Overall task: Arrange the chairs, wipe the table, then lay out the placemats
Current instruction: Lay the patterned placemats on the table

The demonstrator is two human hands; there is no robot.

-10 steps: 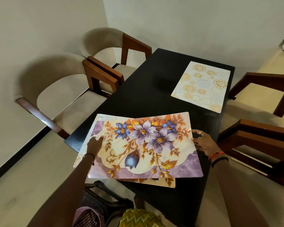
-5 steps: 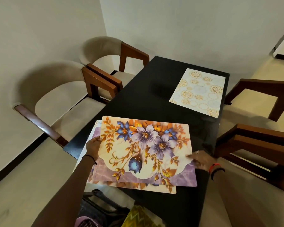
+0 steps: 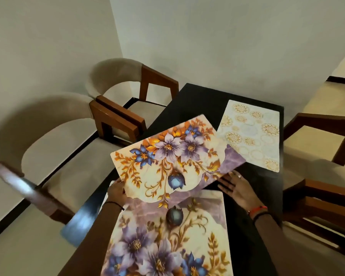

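Two floral placemats [image 3: 173, 160] overlap; left hand [image 3: 117, 191] grips one's edge.

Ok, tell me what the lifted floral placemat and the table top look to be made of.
Lifted floral placemat: looks like thin, semi-rigid plastic or laminated sheet with a smooth printed face; it stays nearly flat while the left hand holds one edge. Table top: dark, almost black, smooth surface with a pale reflection at its near corner; whether lacquered wood, laminate or stone cannot be told.
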